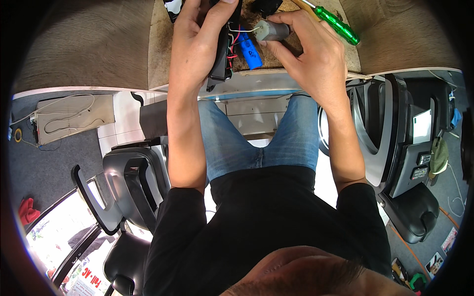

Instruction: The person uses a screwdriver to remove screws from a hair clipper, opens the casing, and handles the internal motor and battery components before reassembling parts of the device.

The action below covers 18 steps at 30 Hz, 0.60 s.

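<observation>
Work sits at the top of my view, over the worn brown board (159, 59), partly cut off by the upper edge.

Right hand (316, 54): thumb and forefinger pinch a small grey metal cylinder (274, 31), motor-like, from opposite sides. It is held clear of the housing, its wired end turned toward my left.

Left hand (194, 49): gripping the long black housing (220, 69), thumb across its upper part; some fingertips run out of view.

State of progress, my judgement: the housing is opened up, since red wires (230, 57) show along its near right side. The cylinder is out, but not free: a pale wire (243, 31) runs from its end to the housing. Neither seated nor detached, then; nothing is closed up. I read this as midway. Whether every joint is sound, I cannot tell.

Nearby: a blue cylinder (251, 51), battery-like, lies between housing and right hand; its connection is unclear. The green-handled screwdriver (337, 24) lies beyond my right hand, out of use.
</observation>
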{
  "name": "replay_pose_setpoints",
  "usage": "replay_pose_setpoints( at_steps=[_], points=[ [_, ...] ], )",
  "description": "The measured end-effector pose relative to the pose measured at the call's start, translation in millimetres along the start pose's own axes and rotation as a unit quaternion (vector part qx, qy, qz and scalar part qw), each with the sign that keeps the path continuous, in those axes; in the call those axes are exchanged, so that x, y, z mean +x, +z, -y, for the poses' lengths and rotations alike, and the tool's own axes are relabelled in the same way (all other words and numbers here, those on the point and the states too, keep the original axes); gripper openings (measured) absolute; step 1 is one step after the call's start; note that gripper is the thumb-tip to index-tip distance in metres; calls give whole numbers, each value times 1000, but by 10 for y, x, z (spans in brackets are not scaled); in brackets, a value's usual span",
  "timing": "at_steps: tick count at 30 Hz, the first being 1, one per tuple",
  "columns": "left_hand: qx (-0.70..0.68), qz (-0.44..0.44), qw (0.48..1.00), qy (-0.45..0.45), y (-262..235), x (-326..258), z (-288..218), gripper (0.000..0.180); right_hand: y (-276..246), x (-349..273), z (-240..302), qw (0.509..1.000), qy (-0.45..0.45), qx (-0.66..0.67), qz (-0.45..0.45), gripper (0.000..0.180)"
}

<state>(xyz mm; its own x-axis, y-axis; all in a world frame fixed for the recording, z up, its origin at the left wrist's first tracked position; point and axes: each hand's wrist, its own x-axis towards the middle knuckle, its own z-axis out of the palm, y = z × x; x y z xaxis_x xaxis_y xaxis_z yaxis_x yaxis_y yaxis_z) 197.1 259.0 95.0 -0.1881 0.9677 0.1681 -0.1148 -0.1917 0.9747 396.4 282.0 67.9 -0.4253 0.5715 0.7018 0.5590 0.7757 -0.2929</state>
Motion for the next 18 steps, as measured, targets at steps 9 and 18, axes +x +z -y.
replay_pose_setpoints(
  at_steps=[9, 18],
  points=[
    [1, 9, 999, 36, -84, 42, 157, 40, 19, 2, -3, 1000, -8, -14, -10, 37],
    [-9, -4, 1000, 6, -1, 0, 23, 39, 37, -13, -11, 1000, -5, -9, -15, 36]
  ],
)
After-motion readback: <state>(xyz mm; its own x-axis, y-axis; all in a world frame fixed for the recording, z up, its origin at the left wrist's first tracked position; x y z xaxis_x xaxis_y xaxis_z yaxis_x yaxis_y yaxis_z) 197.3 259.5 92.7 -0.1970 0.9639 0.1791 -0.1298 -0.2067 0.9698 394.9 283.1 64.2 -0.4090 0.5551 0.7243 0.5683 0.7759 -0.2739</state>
